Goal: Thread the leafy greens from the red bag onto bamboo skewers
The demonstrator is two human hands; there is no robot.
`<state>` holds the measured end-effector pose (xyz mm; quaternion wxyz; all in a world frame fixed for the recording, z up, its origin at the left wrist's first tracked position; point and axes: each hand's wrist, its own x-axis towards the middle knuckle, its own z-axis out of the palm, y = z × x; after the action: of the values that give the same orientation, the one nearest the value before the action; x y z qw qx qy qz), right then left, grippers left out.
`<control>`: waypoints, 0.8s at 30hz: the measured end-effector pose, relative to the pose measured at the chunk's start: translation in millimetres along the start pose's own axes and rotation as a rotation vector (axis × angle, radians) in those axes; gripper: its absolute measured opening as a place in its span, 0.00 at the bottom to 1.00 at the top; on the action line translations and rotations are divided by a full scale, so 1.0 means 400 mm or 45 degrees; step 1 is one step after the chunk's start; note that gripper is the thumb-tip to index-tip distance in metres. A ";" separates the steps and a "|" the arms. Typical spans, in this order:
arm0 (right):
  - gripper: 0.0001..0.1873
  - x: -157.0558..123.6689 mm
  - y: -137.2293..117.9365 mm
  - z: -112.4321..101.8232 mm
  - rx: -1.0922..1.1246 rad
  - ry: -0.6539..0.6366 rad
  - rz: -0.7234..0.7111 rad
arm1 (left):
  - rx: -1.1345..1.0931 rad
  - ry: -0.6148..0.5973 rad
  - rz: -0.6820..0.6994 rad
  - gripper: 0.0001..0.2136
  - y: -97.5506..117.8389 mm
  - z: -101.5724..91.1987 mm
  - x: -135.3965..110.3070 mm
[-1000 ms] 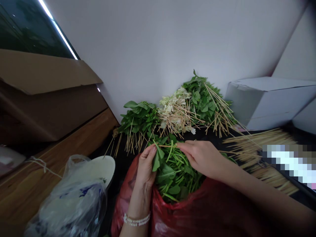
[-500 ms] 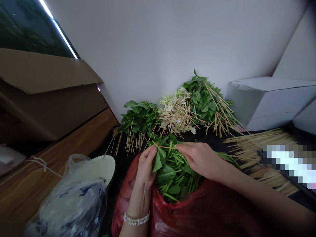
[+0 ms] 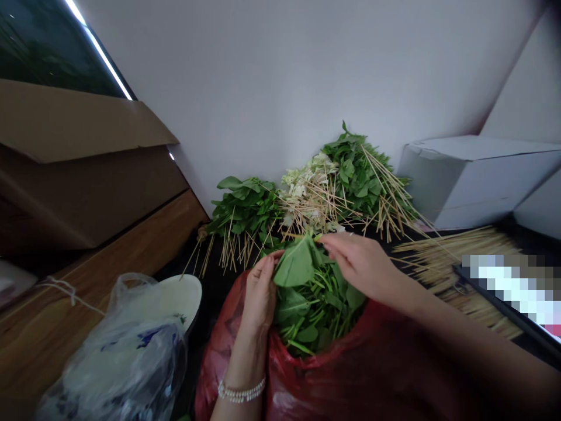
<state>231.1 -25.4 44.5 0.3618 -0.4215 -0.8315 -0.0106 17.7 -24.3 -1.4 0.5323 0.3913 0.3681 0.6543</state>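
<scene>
Over an opened red plastic bag (image 3: 307,380) full of leafy greens (image 3: 324,310), both my hands are at work. A broad green leaf (image 3: 298,264) hangs between them, with a thin bamboo skewer (image 3: 293,235) at its top. My right hand (image 3: 363,257) is closed, pinching the skewer and the leaf's stem end; its fingers partly hide the grip. My left hand (image 3: 262,289), a beaded bracelet at the wrist, has thumb and fingers together at the leaf's left edge.
Skewered greens (image 3: 245,207), pale skewered vegetables (image 3: 313,181) and more skewered greens (image 3: 363,169) lie against the wall. Loose skewers (image 3: 473,251) spread at right beside a phone-like device (image 3: 504,298). Around are a white box (image 3: 477,181), cardboard box (image 3: 87,193), white bowl (image 3: 188,295) and clear plastic bag (image 3: 123,362).
The right hand has moved up and slightly left with the skewer. The leaf now hangs spread from it, where before it was bunched at the left fingers.
</scene>
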 end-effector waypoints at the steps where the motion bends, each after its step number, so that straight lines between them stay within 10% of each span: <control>1: 0.15 0.004 0.009 -0.011 -0.007 0.063 0.027 | 0.076 -0.005 0.040 0.15 0.001 -0.002 0.000; 9: 0.11 0.020 0.038 -0.051 0.061 0.220 0.080 | 1.256 -0.625 0.353 0.06 0.025 0.001 -0.026; 14: 0.12 0.020 0.035 -0.046 0.067 0.214 0.075 | 1.531 -0.809 0.393 0.04 0.023 -0.008 -0.024; 24: 0.14 0.023 0.032 -0.058 0.135 0.268 0.054 | -0.246 0.021 -0.042 0.10 0.035 -0.029 0.007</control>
<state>250.6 -18.2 63.6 0.4691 -0.4159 -0.7791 -0.0033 1.0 -24.4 6.4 0.5753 0.3267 0.3141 0.6809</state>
